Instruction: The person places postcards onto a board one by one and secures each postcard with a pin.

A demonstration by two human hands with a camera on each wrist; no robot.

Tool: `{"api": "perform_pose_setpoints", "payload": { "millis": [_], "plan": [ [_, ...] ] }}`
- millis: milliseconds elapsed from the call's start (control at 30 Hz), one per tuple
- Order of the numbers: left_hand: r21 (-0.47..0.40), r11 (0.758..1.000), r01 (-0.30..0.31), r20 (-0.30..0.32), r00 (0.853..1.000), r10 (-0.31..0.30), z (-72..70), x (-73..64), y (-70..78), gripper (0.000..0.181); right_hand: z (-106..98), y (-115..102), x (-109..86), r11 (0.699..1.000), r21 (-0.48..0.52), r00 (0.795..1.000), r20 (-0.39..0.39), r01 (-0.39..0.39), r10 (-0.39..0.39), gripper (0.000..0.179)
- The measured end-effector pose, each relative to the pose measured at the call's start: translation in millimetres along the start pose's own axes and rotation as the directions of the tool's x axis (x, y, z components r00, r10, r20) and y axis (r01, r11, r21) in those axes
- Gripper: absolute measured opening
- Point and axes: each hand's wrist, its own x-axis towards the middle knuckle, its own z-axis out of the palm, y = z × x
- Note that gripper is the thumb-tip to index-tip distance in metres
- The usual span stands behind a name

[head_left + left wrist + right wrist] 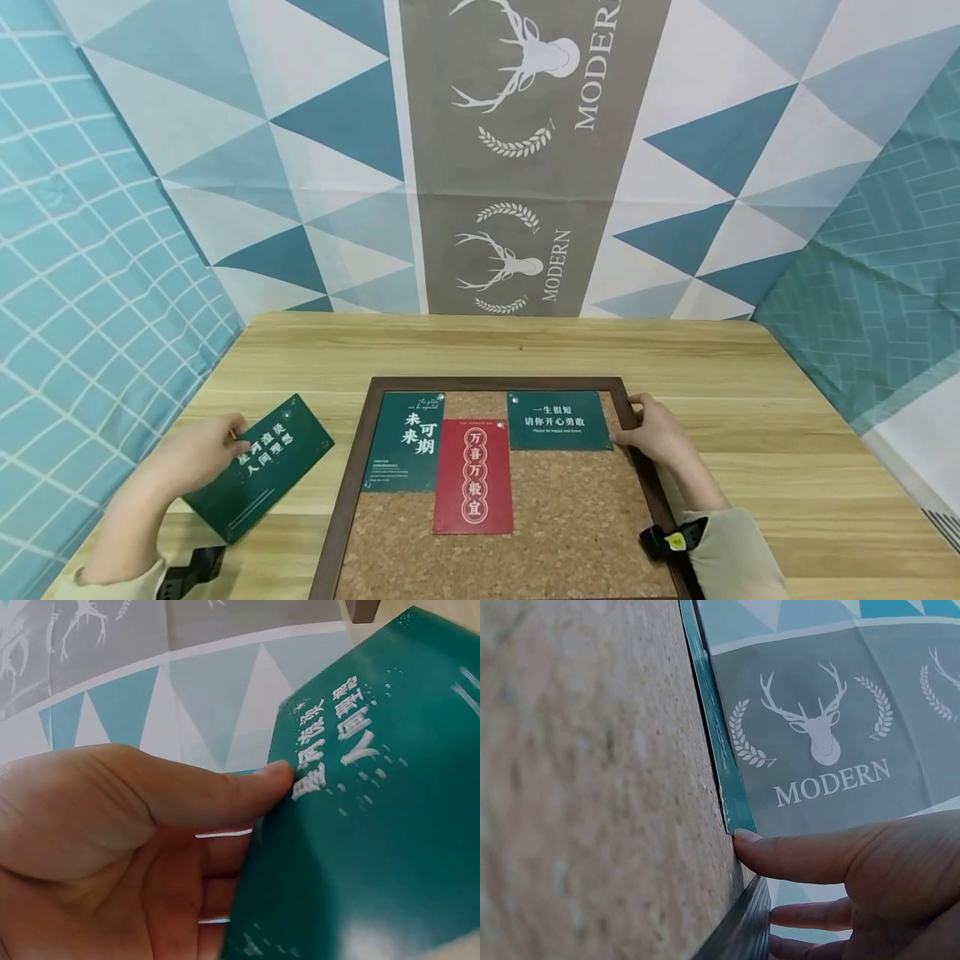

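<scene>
My left hand (198,450) pinches a dark green card with white Chinese lettering (273,458), thumb on its printed face. In the left wrist view that card (375,825) is tilted up off the table. My right hand (660,429) grips the right edge of the framed corkboard (577,525). Its thumb touches the lower right corner of a green landscape card (558,433) on the cork, while its other fingers lie outside the brown frame (742,922). A green portrait card (401,467) and a red card (450,508) also lie on the board, the red one overlapping the portrait card.
The board lies on a light wooden table (300,342). Patterned cloth with deer heads (525,167) hangs behind it, and blue checked cloth (90,250) covers the left side. Each wrist wears a black strap device.
</scene>
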Motion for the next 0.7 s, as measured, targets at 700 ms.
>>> {"api": "perform_pose_setpoints", "payload": {
  "millis": [700],
  "plan": [
    [0.002, 1.0, 0.015, -0.308, 0.951, -0.014, -6.9, -4.2, 11.9, 0.027, -1, 2, 1.2, 1.0, 0.003, 1.0, 0.006, 0.019, -0.019, 0.073]
  ]
}}
